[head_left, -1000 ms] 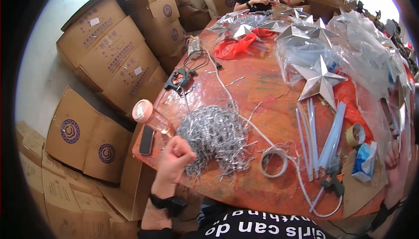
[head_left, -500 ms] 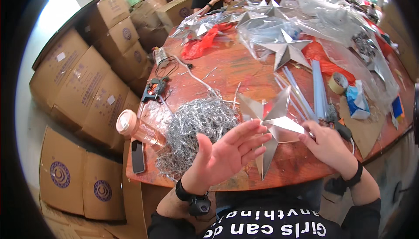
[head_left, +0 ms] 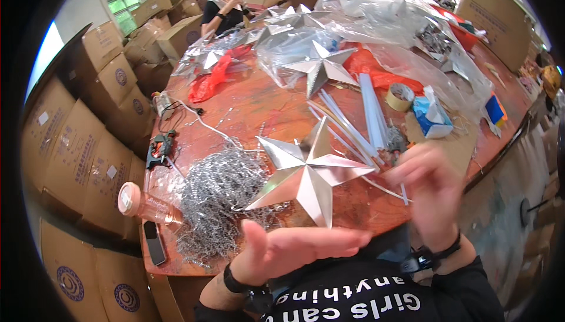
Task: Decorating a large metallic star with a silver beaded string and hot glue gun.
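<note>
A shiny silver five-pointed star [head_left: 307, 168] lies face up at the table's near middle, one arm reaching over the heap of silver tinsel [head_left: 218, 192]. Just below its near points is my left hand [head_left: 306, 248], thumb raised and fingers stretched flat, holding nothing visible. My right hand [head_left: 432, 187] is off the star's right side, smeared by motion, so its fingers and anything in them cannot be made out. Under its fingertips a short pale stick [head_left: 404, 192] shows near a white cord. Beyond lie long translucent sticks [head_left: 372, 113], perhaps glue sticks.
A pink-lidded bottle [head_left: 150, 207] and a phone [head_left: 154, 243] stand at the left edge. Tape [head_left: 400, 97], a tissue pack [head_left: 432, 115] and plastic film [head_left: 382, 34] lie right and far. Another person [head_left: 223, 10] works across the table. Stacked cartons [head_left: 76, 145] line the left.
My right hand has let go of the star's right tip and moved off it. The star now lies flatter, facing up. My left hand has lowered away from it. The view has shifted right.
</note>
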Tool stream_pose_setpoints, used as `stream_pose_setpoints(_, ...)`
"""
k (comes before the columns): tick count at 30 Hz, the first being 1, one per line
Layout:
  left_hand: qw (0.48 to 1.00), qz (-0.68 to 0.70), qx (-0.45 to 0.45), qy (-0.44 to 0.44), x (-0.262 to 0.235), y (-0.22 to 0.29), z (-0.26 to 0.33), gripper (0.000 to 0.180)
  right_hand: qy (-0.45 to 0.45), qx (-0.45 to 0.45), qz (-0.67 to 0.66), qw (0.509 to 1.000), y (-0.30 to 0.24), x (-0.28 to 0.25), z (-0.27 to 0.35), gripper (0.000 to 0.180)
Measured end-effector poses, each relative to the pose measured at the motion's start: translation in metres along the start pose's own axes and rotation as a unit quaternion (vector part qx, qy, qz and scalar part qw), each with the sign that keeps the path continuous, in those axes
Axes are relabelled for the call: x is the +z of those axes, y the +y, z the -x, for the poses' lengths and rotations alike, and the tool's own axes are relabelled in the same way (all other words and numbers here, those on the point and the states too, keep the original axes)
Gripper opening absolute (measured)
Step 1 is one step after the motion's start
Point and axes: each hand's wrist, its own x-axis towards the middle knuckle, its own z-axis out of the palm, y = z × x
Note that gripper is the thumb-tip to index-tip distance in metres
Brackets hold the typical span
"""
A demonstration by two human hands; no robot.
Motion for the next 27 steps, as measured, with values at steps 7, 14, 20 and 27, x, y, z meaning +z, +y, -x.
stream_pose_setpoints(7, 0.797, -0.539, 0.085, 0.258, -0.04, 0.053, 0.044, 0.067, 0.096, 0.022, -0.321, 0.942, 0.037, -0.289, 0.088, 0.034)
stream_pose_setpoints(14, 0.636, -0.69, -0.003, 0.344, -0.063, 0.02, 0.039, 0.047, 0.171, 0.479, 0.361, 0.782, 0.055, -0.359, 0.174, 0.036)
stream_pose_setpoints(20, 0.585, -0.729, -0.026, 0.354, -0.061, 0.005, 0.017, 0.053, 0.063, 0.194, 0.437, 0.876, 0.082, -0.202, 0.056, 0.026)
stream_pose_setpoints(27, 0.675, -0.628, -0.018, 0.386, -0.056, -0.006, 0.029, 0.035, -0.196, 0.036, 0.364, 0.91, 0.081, -0.056, 0.003, 0.08)
